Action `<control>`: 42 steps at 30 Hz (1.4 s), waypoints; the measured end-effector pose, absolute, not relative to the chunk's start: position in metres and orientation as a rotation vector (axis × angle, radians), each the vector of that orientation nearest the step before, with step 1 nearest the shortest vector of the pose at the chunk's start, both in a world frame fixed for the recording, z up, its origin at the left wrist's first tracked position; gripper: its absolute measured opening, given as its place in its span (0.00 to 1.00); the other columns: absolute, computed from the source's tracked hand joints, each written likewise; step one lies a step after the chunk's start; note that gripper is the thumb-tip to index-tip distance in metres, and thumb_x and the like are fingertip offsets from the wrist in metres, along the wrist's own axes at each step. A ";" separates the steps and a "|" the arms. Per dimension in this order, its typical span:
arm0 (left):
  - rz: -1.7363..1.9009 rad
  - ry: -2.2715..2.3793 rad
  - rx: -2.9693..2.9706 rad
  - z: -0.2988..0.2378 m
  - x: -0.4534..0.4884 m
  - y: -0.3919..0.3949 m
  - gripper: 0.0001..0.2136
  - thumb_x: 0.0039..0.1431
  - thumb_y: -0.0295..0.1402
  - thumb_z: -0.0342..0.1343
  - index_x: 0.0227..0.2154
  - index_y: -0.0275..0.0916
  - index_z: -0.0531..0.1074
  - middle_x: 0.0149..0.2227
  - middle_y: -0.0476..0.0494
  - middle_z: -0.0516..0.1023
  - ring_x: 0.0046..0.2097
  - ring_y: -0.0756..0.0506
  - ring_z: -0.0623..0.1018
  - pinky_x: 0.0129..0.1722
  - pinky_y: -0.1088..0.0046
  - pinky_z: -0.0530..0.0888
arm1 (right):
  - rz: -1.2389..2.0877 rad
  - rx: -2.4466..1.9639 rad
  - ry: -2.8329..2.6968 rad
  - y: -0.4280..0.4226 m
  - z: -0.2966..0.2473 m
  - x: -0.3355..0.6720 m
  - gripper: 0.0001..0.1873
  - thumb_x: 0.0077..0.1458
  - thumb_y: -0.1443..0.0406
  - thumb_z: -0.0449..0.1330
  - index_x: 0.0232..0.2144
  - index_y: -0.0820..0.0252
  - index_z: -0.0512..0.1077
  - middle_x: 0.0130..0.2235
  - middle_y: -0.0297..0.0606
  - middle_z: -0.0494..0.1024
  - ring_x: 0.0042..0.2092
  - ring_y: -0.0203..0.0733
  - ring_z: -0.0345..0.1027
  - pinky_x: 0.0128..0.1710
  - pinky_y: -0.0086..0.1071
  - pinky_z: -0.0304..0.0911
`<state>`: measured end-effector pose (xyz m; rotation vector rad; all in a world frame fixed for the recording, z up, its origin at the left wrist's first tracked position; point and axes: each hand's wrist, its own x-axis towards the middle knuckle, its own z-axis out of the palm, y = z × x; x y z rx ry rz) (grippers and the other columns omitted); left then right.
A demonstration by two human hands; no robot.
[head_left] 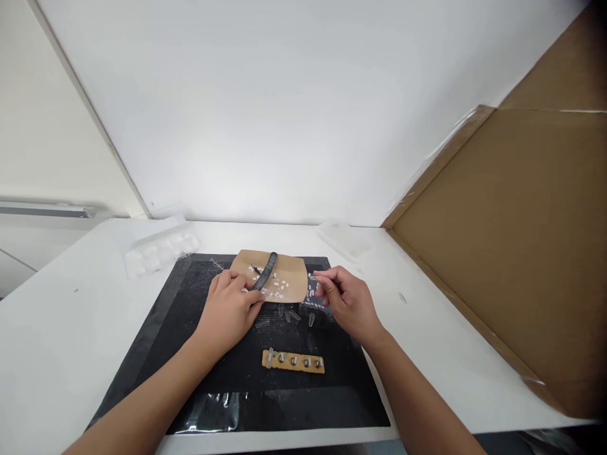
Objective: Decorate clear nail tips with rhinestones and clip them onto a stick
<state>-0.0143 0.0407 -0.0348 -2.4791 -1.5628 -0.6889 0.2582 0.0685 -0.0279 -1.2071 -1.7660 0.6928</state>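
Two bare forearms (159, 388) are reaching in from the bottom edge, closest to the lens. Left hand (228, 311) is gripping the near-left part of a brown card (294, 273), fingers bent over it, thumb at its front edge, touching the low end of a dark curved file (265, 272). Right hand (351, 303) is hovering just beyond the card's right end, thumb and index drawn close; cannot tell if they're pinching anything. The card is carrying the file and scattered white bits (279, 285). More white bits are sitting on a purplish sheet (312, 293) by the right fingers. Loose clear tips (287, 315) are lying in front on the black mat (227, 379). Nearer, a yellow strip (300, 368) is holding a row of dark round studs with pale pieces on top, a clear tip standing out at its left end. Farther back on the white table (61, 354), a clear pack (164, 253) is holding white lumps, left; a translucent tray (342, 238) is lying right, contents unclear. A cardboard panel (502, 240) is standing far right.
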 end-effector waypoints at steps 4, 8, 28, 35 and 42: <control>-0.709 -1.569 -2.528 -0.030 -0.016 0.037 0.08 0.66 0.39 0.60 0.38 0.49 0.84 0.43 0.41 0.78 0.50 0.35 0.70 0.51 0.51 0.69 | 0.611 -1.256 -1.853 0.071 -0.026 0.256 0.17 0.70 0.53 0.53 0.32 0.54 0.70 0.30 0.33 0.78 0.30 0.41 0.73 0.35 0.35 0.67; -0.755 -1.556 -2.596 -0.028 -0.017 0.038 0.10 0.69 0.41 0.57 0.44 0.48 0.83 0.44 0.42 0.78 0.50 0.37 0.69 0.52 0.55 0.70 | 0.538 -1.246 -1.908 0.072 -0.028 0.252 0.17 0.71 0.54 0.52 0.31 0.54 0.68 0.32 0.36 0.78 0.39 0.45 0.75 0.39 0.36 0.65; -0.641 -1.370 -2.936 0.010 -0.011 0.062 0.16 0.74 0.37 0.48 0.47 0.47 0.83 0.38 0.44 0.74 0.38 0.46 0.74 0.38 0.72 0.70 | 0.302 -1.078 -1.904 0.063 -0.030 0.240 0.12 0.73 0.60 0.49 0.35 0.53 0.65 0.32 0.35 0.74 0.33 0.41 0.69 0.34 0.33 0.63; -1.285 -1.607 -2.873 0.000 -0.006 0.076 0.20 0.71 0.39 0.52 0.63 0.49 0.71 0.35 0.46 0.74 0.38 0.45 0.74 0.43 0.68 0.72 | -0.110 -1.093 -2.054 0.073 -0.007 0.238 0.13 0.73 0.60 0.49 0.36 0.56 0.68 0.33 0.37 0.75 0.32 0.40 0.69 0.31 0.33 0.56; -1.503 -1.835 -3.124 0.008 -0.009 0.061 0.17 0.70 0.43 0.54 0.52 0.40 0.79 0.36 0.46 0.80 0.39 0.46 0.76 0.41 0.72 0.71 | -0.223 -1.041 -2.024 0.086 -0.006 0.217 0.11 0.73 0.62 0.51 0.38 0.56 0.70 0.32 0.37 0.76 0.32 0.40 0.69 0.32 0.33 0.57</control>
